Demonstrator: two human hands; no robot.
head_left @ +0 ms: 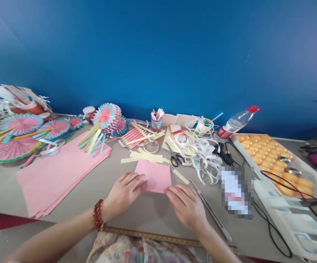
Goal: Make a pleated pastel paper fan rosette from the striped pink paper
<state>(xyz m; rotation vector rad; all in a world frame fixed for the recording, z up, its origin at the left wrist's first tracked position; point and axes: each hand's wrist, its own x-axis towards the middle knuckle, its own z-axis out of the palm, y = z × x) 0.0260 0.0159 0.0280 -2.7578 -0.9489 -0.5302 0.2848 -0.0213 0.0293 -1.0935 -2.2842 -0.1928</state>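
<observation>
With left hand (124, 193) and right hand (187, 206) laid open, palms down, gripping nothing, pins pink paper square (155, 176) flat at lower centre (seemingly to stop it sliding, though too blurred to tell), with scissors (176, 159) parked just above.

Surface: a grey flat tabletop (114, 171) bore everything.
Centre: a small pink paper square (154, 176) lay flat.
Left: a stack of large pink paper sheets (57, 175).
Behind: pale yellow paper strips (147, 157), black-handled scissors (177, 159).
</observation>
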